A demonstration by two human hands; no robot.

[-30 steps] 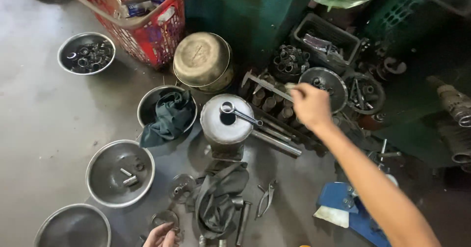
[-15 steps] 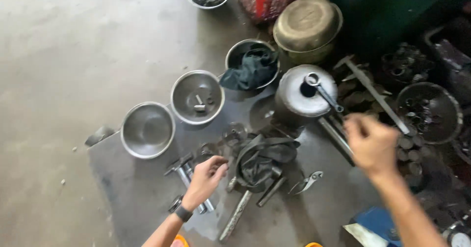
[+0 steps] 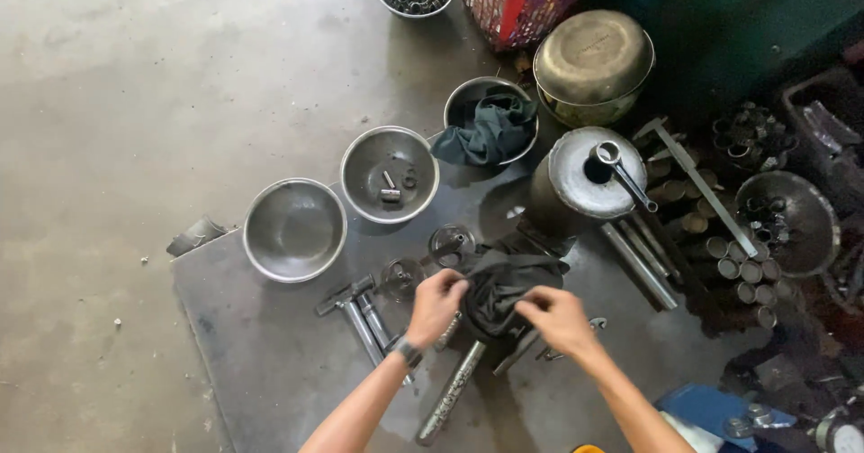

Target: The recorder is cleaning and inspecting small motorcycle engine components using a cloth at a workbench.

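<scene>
The left hand (image 3: 436,305) grips the near-left edge of a dark rag (image 3: 504,284), fingers closed on the cloth. The rag lies bunched between both hands, just beyond their knuckles on a grey floor mat (image 3: 270,354). The right hand (image 3: 558,320) pinches its right edge, with a long steel rod (image 3: 450,394) lying just under the left wrist.

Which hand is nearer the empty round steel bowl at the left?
Left. The left hand grips the dark crumpled cloth right of the empty round steel bowl; the right hand holds the cloth's far side.
</scene>
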